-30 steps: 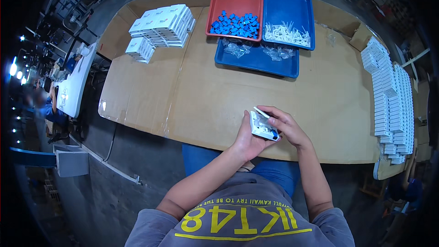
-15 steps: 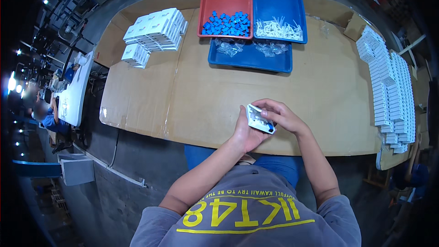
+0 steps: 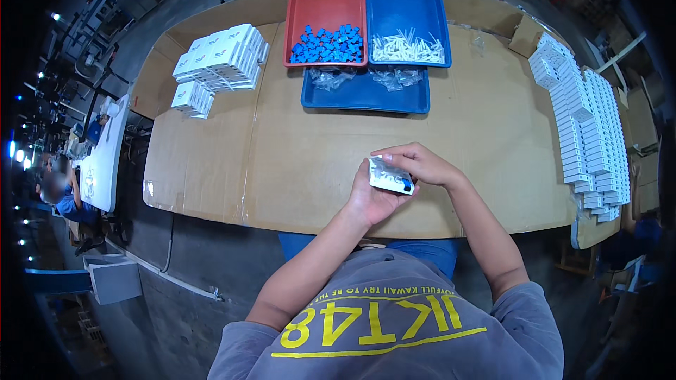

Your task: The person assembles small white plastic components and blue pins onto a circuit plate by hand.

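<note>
My left hand [image 3: 372, 204] is wrapped round a small white box [image 3: 372, 181] from below, close to the table's front edge. In its open face lies a clear plastic bag [image 3: 389, 177] with white pieces and a blue piece inside. The fingers of my right hand [image 3: 420, 163] are bent over the box's upper end, thumb and fingertips closed on the bag there. How much of the box's rim they also touch is hidden.
Beyond my hands stand a red tray [image 3: 326, 1] of blue pieces, a blue tray [image 3: 406, 7] of white sticks and a lower blue tray [image 3: 362, 98] with clear bags. White boxes are stacked at left [image 3: 218, 60] and right [image 3: 588, 130]. A person [image 3: 67, 200] sits far left.
My right fingers have moved from the middle of the bag up to the box's upper end. The box has tilted slightly, and the whole view has shifted.
</note>
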Tool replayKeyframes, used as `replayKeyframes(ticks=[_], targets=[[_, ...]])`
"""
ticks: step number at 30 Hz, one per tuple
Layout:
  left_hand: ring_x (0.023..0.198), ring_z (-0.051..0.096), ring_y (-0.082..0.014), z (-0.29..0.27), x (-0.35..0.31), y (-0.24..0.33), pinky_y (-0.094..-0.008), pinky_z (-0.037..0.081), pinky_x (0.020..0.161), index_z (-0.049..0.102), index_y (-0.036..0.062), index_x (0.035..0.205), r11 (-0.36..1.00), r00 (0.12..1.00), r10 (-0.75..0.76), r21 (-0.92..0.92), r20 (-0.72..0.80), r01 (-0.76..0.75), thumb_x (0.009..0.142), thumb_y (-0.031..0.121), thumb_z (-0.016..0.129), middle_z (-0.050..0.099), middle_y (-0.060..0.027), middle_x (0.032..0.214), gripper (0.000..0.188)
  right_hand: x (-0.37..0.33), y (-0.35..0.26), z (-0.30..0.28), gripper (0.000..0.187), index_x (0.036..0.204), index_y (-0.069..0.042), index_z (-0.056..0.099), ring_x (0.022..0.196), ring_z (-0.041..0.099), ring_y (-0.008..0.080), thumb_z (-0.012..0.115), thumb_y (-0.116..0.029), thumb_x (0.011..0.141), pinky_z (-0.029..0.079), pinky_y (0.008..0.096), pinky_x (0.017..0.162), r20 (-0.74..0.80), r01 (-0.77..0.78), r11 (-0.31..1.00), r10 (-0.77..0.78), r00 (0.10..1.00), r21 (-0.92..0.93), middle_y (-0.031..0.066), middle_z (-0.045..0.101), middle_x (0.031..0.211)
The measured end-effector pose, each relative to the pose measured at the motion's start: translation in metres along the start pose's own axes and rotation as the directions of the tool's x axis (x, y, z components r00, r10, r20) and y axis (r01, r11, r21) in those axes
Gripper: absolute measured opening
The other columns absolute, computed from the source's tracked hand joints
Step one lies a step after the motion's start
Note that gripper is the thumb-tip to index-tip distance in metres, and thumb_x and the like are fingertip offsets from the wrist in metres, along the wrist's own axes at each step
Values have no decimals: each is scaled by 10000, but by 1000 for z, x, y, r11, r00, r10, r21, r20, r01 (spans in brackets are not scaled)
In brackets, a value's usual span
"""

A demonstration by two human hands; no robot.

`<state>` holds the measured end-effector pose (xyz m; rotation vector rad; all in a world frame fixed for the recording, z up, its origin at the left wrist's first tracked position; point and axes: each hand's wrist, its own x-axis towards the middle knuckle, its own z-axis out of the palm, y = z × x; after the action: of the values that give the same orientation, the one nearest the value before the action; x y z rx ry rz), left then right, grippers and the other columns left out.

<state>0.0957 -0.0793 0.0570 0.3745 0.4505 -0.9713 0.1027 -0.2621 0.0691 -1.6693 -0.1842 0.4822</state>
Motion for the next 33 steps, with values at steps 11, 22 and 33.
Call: replayKeyframes(ticks=[11,22,33], targets=[[1206,619,-319,-7,17,14,-547,526,1037,547,123,1395,999,1000,-14,-35,24,15,1116,504,299,623,-132,1331,533,14,-4,-4,430,1337,-86,732,880,637,84,592,-406,1086,549,287,810,-17,-67,993,66,998,-101,45,783,1002],[1168,631,-314,-13,27,22,-543,541,1016,557,109,1362,998,993,-55,12,-105,56,1118,466,287,636,-138,1282,510,25,10,-2,423,1201,-50,783,863,653,93,612,-414,1072,554,290,805,6,-145,985,146,989,-92,49,778,936],[1272,593,-341,4,20,35,-588,495,1086,500,105,1440,999,991,35,42,-126,-30,1126,529,207,585,-159,1379,604,30,12,2,407,1433,-57,645,1153,622,124,570,-282,1101,502,311,1021,-33,18,999,-17,999,30,70,708,1301]])
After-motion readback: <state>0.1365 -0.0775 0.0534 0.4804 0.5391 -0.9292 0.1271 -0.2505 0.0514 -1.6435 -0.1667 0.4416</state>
